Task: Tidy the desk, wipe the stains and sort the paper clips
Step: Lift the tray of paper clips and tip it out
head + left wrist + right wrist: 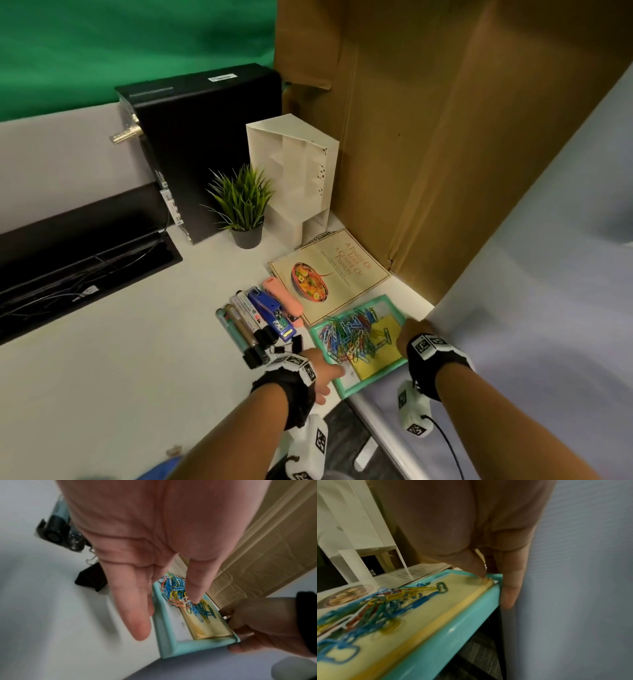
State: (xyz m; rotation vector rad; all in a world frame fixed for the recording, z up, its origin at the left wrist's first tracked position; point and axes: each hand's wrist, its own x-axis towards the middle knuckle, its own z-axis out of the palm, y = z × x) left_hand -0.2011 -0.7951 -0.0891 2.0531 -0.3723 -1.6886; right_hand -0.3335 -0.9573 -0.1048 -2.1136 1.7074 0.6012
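Desk: right hand pinches tray (head view hides thumb).

Cream spiral-bound cookbook with bowl picture, cover title: "A PINCH OF LOVE A CUPFUL OF PASSION". Marker, stapler, black box labels: too blurred.

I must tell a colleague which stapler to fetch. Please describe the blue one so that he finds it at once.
Start at the recipe book lying flat by the cardboard wall. Beside its left edge lie a pink stapler, then the blue stapler, then markers. It alone is dark blue, with a label at its near end.
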